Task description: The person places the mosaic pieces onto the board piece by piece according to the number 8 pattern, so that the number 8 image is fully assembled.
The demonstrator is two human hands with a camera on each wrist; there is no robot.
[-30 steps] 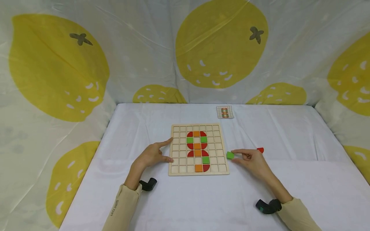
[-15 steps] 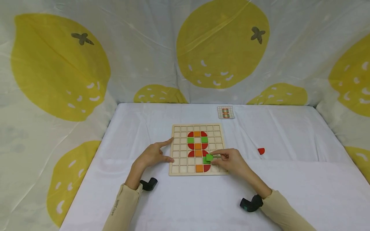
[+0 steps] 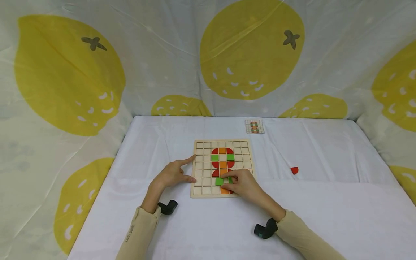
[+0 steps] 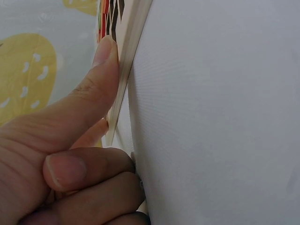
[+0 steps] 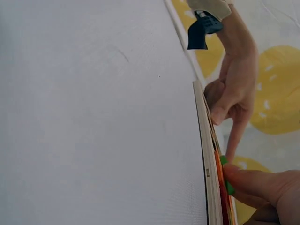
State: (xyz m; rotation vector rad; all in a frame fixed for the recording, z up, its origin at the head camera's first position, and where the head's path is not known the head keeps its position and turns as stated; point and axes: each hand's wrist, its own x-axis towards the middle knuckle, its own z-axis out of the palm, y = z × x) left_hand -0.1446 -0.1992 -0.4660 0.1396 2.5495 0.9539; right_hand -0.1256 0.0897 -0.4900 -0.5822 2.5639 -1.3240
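Note:
A wooden grid board (image 3: 202,168) lies on the white cloth with red, orange and green pieces set in its cells. My right hand (image 3: 245,185) pinches a green square tile (image 3: 219,181) between thumb and forefinger over the lower part of the grid. In the right wrist view the green tile (image 5: 229,186) stands partly above the board's face. That hand covers some pieces in the lower rows. On the left, my left hand (image 3: 170,175) touches the board's side edge with thumb and forefinger stretched out; its other fingers are curled in the left wrist view.
A red rounded piece (image 3: 294,170) lies alone on the cloth to the board's right. Behind the board is a small card (image 3: 254,126) printed with a coloured grid pattern. Lemon-print fabric (image 3: 251,50) rises around the table's back and sides.
My right hand has carried the green tile leftward from beside the board to a cell area left of another green tile. The left hand keeps its place at the board's edge.

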